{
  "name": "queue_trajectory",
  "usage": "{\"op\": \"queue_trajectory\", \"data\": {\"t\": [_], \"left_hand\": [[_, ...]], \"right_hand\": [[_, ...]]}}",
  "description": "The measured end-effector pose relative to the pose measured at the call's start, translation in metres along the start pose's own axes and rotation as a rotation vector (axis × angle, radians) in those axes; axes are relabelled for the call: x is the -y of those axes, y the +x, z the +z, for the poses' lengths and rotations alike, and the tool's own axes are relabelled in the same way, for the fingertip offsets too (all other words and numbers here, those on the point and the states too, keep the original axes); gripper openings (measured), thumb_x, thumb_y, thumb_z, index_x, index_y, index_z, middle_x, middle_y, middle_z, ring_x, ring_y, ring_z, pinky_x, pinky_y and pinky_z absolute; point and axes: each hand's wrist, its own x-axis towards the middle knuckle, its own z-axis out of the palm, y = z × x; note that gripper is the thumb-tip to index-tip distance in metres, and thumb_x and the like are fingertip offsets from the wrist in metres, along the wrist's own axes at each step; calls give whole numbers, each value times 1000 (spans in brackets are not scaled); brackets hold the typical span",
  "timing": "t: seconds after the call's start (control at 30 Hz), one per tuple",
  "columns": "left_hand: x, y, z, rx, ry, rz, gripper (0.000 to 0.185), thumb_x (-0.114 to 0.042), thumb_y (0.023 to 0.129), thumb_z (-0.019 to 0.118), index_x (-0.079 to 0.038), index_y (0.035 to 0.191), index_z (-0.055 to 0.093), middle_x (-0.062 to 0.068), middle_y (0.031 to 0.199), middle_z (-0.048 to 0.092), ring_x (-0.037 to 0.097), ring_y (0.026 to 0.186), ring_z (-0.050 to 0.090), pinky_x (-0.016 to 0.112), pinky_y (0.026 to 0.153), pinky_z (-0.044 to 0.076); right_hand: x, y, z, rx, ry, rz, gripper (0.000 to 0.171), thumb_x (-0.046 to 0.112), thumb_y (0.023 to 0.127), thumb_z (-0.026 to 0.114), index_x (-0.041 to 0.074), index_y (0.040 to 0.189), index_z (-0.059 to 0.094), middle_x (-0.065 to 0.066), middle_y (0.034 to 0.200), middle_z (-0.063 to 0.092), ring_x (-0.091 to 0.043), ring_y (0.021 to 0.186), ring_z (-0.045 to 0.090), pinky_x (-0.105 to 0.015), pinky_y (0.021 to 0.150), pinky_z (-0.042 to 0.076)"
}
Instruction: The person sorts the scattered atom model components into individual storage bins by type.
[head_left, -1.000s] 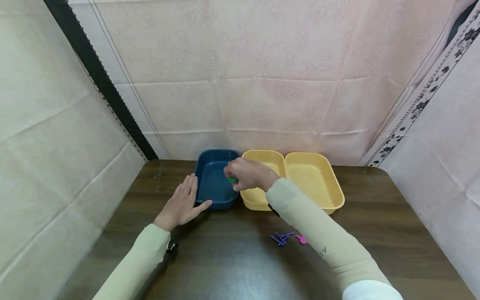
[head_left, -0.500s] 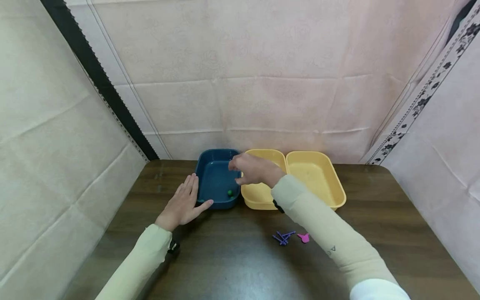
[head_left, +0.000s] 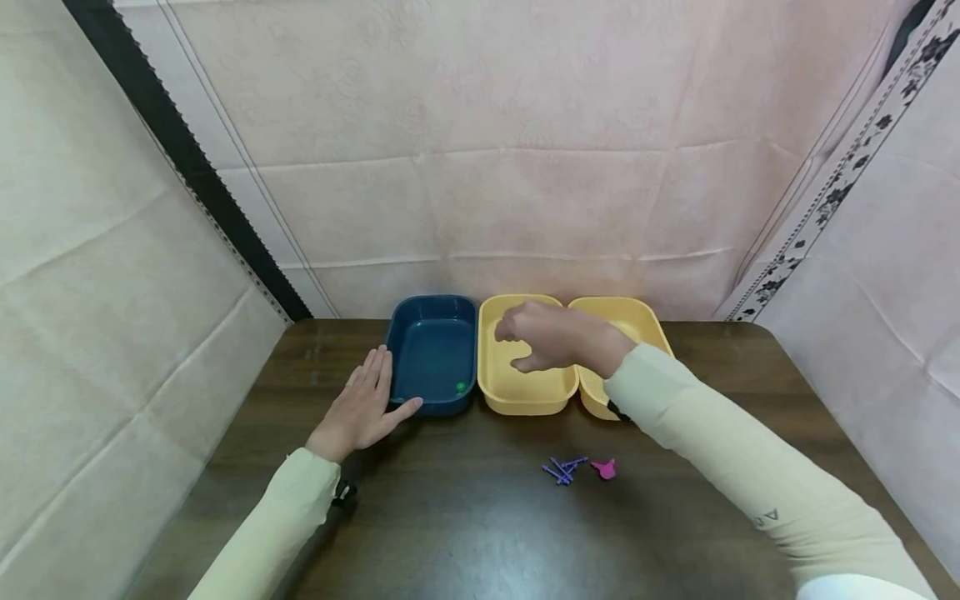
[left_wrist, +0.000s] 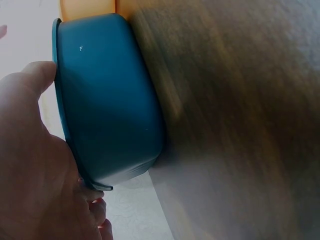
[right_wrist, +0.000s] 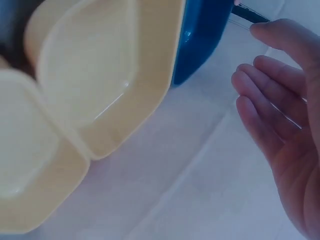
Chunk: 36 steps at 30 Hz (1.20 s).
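One green bead (head_left: 461, 387) now sits in our blue tray (head_left: 431, 354), our right hand (head_left: 551, 337) pulls back empty, fingers loosely spread, while our left hand (head_left: 363, 408) steadies it flat.

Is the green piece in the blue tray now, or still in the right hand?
In the blue tray: the green piece lies at its near right corner, while the right hand hovers empty above the middle yellow tray.
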Motion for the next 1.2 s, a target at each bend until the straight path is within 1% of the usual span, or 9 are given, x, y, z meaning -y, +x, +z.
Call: {"op": "queue_trajectory", "data": {"t": [0.17, 0.37, 0.53, 0.63, 0.8, 0.97, 1.03, 1.2], "left_hand": [[-2, 1, -2, -3, -3, 1, 107, -72, 103, 43, 8, 166, 10, 26, 177, 7, 46, 164, 9, 63, 132, 16], [-4, 1, -3, 5, 0, -9, 107, -71, 103, 44, 7, 166, 8, 26, 177, 5, 46, 164, 8, 63, 132, 15], [-4, 1, -4, 2, -1, -10, 107, -71, 103, 44, 8, 166, 9, 27, 177, 6, 47, 164, 8, 64, 132, 16], [-3, 1, -3, 3, -1, -11, 107, -72, 103, 43, 7, 166, 9, 26, 177, 6, 47, 164, 8, 64, 132, 15], [-2, 1, 0, 9, 0, -18, 108, -73, 102, 42, 7, 166, 8, 26, 177, 4, 47, 164, 7, 64, 132, 15], [-2, 2, 1, 13, -3, -28, 109, -75, 102, 41, 6, 167, 7, 25, 177, 4, 47, 164, 7, 63, 132, 14], [-2, 1, 1, 15, -5, -30, 110, -76, 101, 41, 6, 167, 7, 25, 177, 3, 47, 164, 6, 63, 132, 14], [-2, 1, 0, 11, -3, -27, 110, -75, 101, 41, 6, 167, 8, 25, 177, 4, 47, 164, 7, 63, 132, 15]], "right_hand": [[-5, -27, 4, -12, -20, -4, 34, 17, 91, 82, 3, 121, 74, -10, 114, 77, -23, 103, 73, -38, 93, 63], [-7, -57, 14, -25, 0, 5, 32, 15, 88, 84, 2, 116, 75, -8, 109, 76, -22, 98, 74, -37, 88, 64], [-6, -79, 22, -33, 9, 10, 31, 12, 86, 85, 1, 113, 76, -8, 106, 76, -20, 96, 73, -38, 87, 64], [-5, -90, 29, -34, 13, 7, 29, 13, 86, 85, 3, 111, 76, -5, 105, 76, -18, 95, 73, -37, 87, 63], [-4, -107, 45, -50, 26, -29, 22, 14, 85, 84, 8, 105, 75, 1, 99, 73, -12, 91, 69, -34, 83, 62], [-5, -123, 68, -12, 47, -40, 21, 14, 85, 85, 10, 102, 73, 6, 94, 69, -6, 86, 62, -27, 76, 58], [-5, -128, 78, 15, 77, -15, 22, 14, 85, 85, 10, 104, 74, 4, 95, 70, -6, 85, 62, -27, 76, 58], [-8, -140, 100, 59, 138, 48, 26, 16, 86, 86, 8, 108, 75, -2, 101, 75, -9, 90, 67, -32, 80, 62]]}}
